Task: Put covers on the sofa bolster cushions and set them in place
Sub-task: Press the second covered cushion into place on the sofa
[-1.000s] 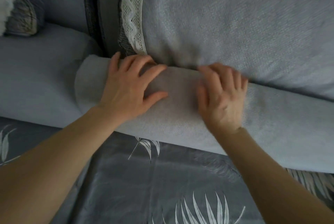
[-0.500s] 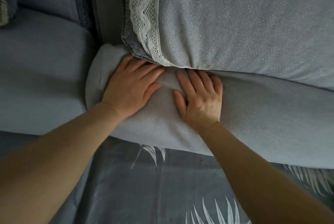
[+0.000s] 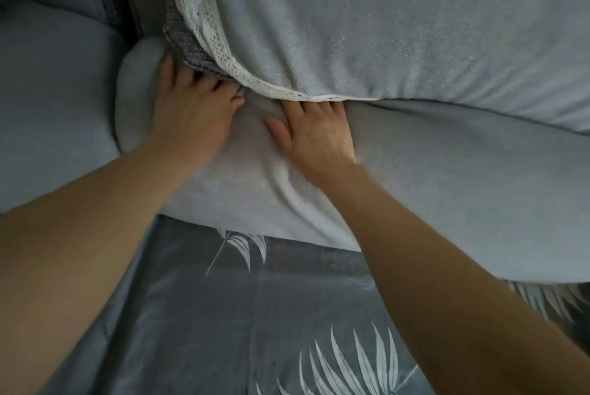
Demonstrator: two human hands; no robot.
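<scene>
A long grey-blue covered bolster cushion [image 3: 447, 190] lies across the sofa seat, under the lower edge of a big grey back cushion [image 3: 383, 27] with a white lace trim [image 3: 204, 27]. My left hand [image 3: 191, 113] presses flat on the bolster near its rounded left end, its fingertips partly under the back cushion's edge. My right hand [image 3: 316, 133] presses on the bolster just to the right, fingers straight and tucked under the lace edge. The cover wrinkles below my right wrist.
A second grey cushion [image 3: 54, 107] lies on the sofa at the left, beside the bolster's end. A dark grey seat cover with white leaf print [image 3: 255, 315] spreads in front of the bolster.
Both hands have pushed further in along the bolster's top, and their fingertips have slid under the back cushion's edge. The bolster sits deeper under that cushion. The view has moved closer.
</scene>
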